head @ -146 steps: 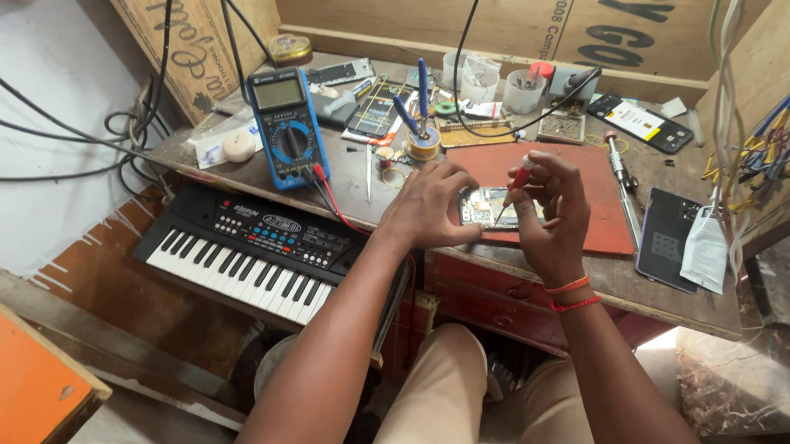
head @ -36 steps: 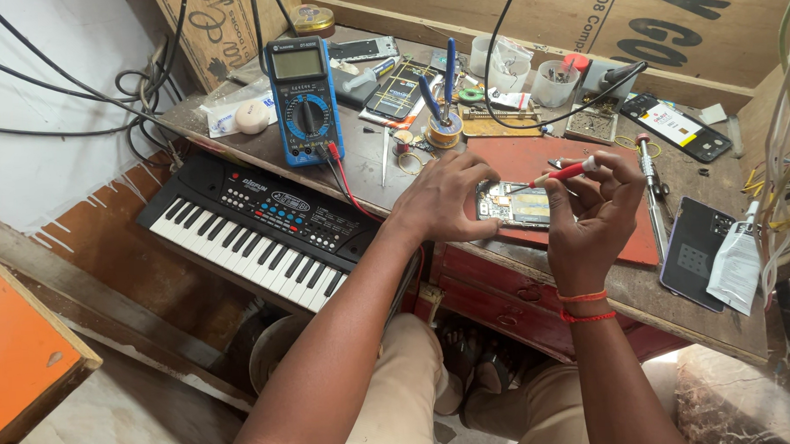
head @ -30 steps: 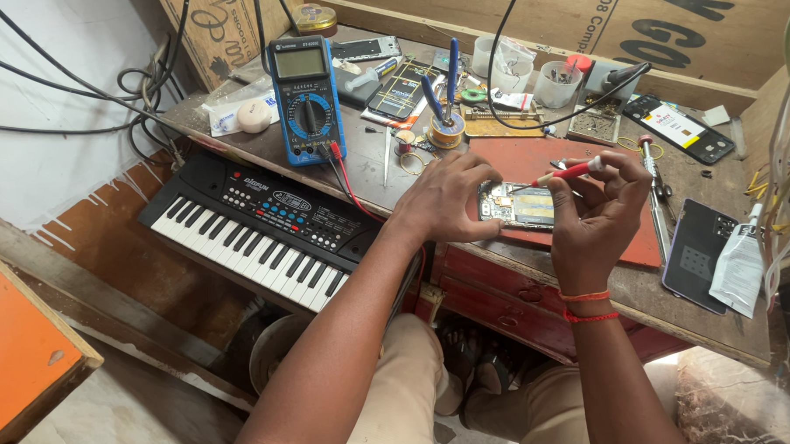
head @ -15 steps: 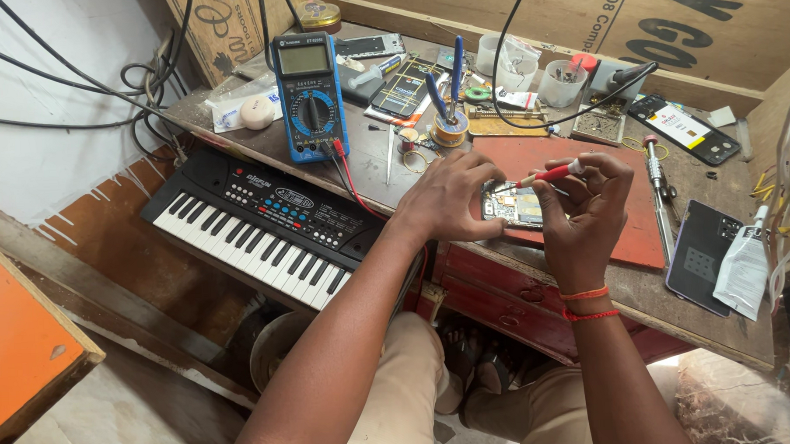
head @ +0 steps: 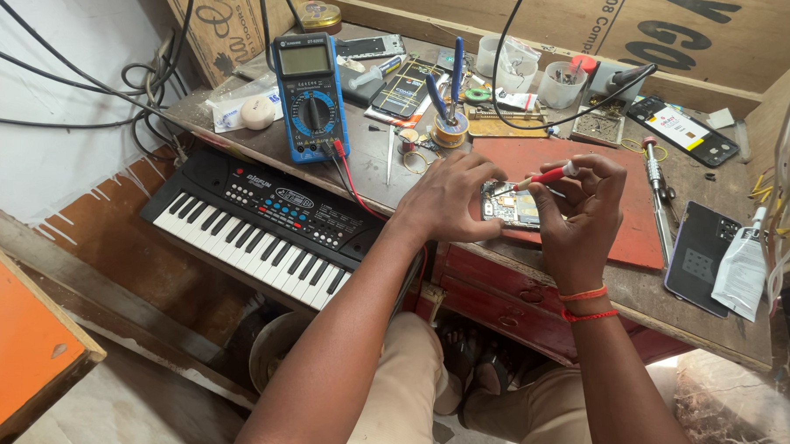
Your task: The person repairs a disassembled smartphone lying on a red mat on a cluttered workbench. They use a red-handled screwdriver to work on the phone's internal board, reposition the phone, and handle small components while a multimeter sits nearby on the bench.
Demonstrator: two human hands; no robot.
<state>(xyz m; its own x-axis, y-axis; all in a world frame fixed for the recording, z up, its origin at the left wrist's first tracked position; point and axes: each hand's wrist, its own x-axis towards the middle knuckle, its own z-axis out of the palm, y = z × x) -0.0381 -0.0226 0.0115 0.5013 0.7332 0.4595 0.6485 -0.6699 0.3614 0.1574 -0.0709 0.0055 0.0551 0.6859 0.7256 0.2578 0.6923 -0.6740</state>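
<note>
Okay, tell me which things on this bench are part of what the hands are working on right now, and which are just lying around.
In use:
- opened phone on the red mat, steadied by the left hand
- red-handled tool, held in the right hand, tip at the phone

Lying about:
- blue multimeter
- black keyboard
- screwdriver
- dark phone
- solder reel
- plastic cups

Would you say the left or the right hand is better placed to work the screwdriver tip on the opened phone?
Probably the right hand: it grips the red-handled screwdriver, tip at the opened phone. The left hand rests on the phone's left end, apparently steadying it.
</note>
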